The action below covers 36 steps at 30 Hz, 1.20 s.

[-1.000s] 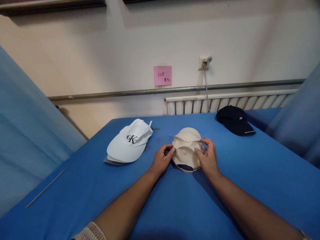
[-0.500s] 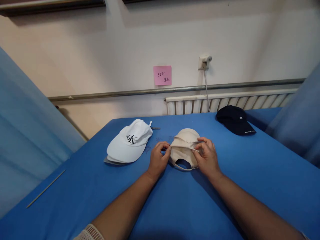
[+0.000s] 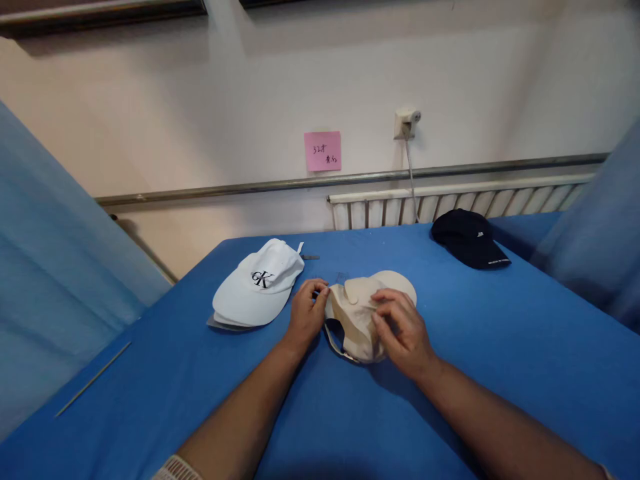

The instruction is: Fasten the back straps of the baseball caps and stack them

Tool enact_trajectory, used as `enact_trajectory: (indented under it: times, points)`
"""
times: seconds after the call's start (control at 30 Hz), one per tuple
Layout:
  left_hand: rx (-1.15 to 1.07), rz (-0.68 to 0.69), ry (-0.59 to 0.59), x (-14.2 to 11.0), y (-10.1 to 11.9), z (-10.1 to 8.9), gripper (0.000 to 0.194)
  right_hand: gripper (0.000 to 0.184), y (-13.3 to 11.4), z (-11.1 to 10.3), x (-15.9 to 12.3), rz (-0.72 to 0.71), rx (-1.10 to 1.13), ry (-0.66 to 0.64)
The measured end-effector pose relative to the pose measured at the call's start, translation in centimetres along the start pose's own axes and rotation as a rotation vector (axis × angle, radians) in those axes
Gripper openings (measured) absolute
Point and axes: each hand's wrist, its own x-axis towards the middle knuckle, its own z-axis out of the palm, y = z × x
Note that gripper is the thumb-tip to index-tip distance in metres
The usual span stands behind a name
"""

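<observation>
A beige baseball cap (image 3: 353, 307) lies on the blue-covered table with its rounded brim toward the far right and the back opening and strap toward the near left. My left hand (image 3: 307, 310) is closed in a pinch at the left edge of this cap. Over the cap's right side is my right hand (image 3: 405, 333), its thumb and fingers apart and the fingertips at the crown. Whether those fingertips press on the fabric is hard to see. Left of my hands rests a white cap (image 3: 265, 280) with black letters, with a grey brim edge showing under its own brim.
A dark navy cap (image 3: 467, 237) sits at the far right of the blue table cover (image 3: 320, 413). On the left lies a thin stick (image 3: 93, 379). Behind are a radiator (image 3: 390, 210), a metal rail (image 3: 270, 183), a pink note (image 3: 323, 151) and a plugged socket (image 3: 406, 125). Blue curtains (image 3: 50, 253) hang at both sides.
The beige cap has turned, its brim swinging out to the right and its back opening to the left. My right hand's pinch has loosened; my left hand has shifted slightly left.
</observation>
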Motion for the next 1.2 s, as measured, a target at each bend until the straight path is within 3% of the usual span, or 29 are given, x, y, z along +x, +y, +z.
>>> enact_trajectory:
  times: [0.13, 0.27, 0.37, 0.5, 0.63, 0.93, 1.2]
  points:
    - [0.065, -0.094, -0.06, 0.6, -1.0, -0.2, 0.014, 0.013, 4.9, -0.3, 1.0, 0.2, -0.138, 0.133]
    - [0.155, -0.068, -0.109, 0.6, -0.4, -1.6, 0.008, 0.022, 9.7, -0.9, 1.6, 0.463, -0.298, 0.066]
    - [0.292, 0.042, -0.233, -0.2, 0.3, -2.7, 0.015, 0.023, 11.6, -1.2, 1.6, 0.571, -0.381, -0.036]
    - [0.469, 0.135, -0.333, -1.8, 0.7, -2.3, 0.034, 0.027, 12.2, -1.4, 1.5, 0.664, -0.446, -0.071]
    - [0.581, 0.221, -0.335, -2.2, 1.1, -1.2, 0.04, 0.031, 12.4, -1.6, 1.6, 0.728, -0.478, -0.081]
    - [0.756, 0.18, -0.284, -2.9, 0.7, -2.7, 0.017, 0.033, 13.6, -1.5, 1.7, 0.743, -0.513, -0.111]
    - [0.658, 0.133, -0.227, -4.0, 0.5, -3.4, 0.008, 0.032, 13.7, -1.3, 1.6, 0.752, -0.514, -0.11]
